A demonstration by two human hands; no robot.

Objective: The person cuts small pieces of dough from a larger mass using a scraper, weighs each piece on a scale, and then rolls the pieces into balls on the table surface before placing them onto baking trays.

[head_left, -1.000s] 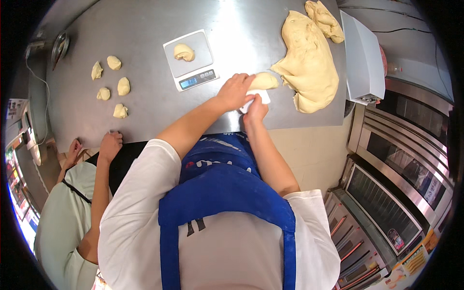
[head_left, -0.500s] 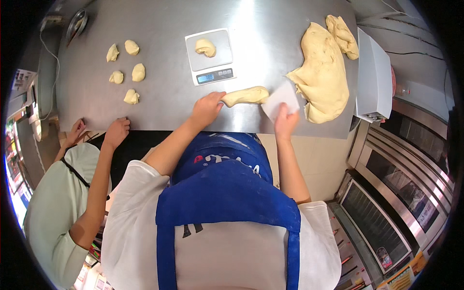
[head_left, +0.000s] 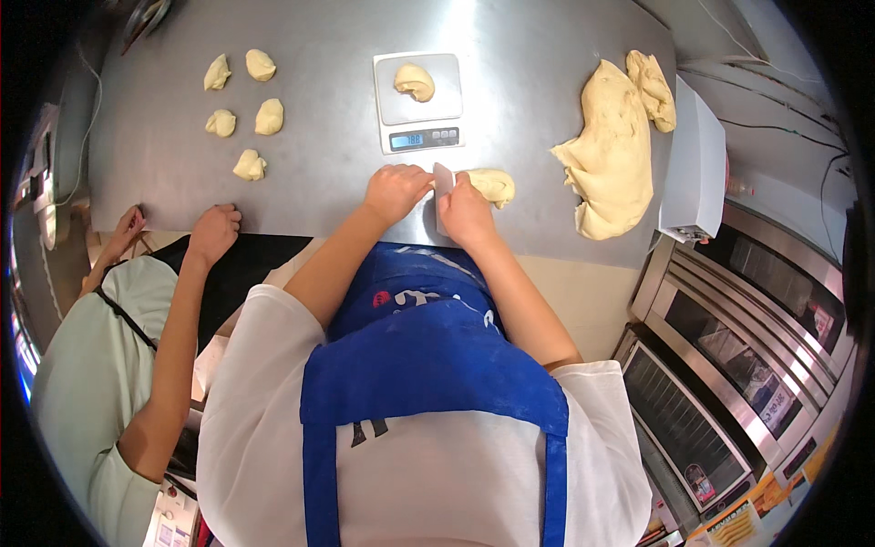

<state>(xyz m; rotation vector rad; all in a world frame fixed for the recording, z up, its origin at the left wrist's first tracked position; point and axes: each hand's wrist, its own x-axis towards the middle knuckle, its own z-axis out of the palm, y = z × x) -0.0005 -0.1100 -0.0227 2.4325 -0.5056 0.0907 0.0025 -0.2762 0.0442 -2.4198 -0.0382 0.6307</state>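
Note:
My right hand (head_left: 468, 213) grips a pale dough scraper (head_left: 443, 182), held on edge across the left part of a short dough strip (head_left: 492, 186). The rest of the strip lies on the steel table to the right of the blade. On the blade's other side, my left hand (head_left: 397, 194) is closed at the strip's left end, its fingertips close to the scraper; the bit of dough there is mostly hidden. Just beyond both hands stands a white digital scale (head_left: 421, 108) with a lit display, bearing a curled dough piece (head_left: 415, 82).
Several small dough pieces (head_left: 269, 117) lie at the left of the table (head_left: 328, 182). A large dough mass (head_left: 615, 150) and a smaller lump (head_left: 650, 91) lie at the right, beside a white box-shaped appliance (head_left: 694, 164). A co-worker's hand (head_left: 215, 233) rests at the table's left front edge.
My right hand has brought the scraper leftward from the strip's right end, beside the large dough, to near my left hand. The view has shifted slightly.

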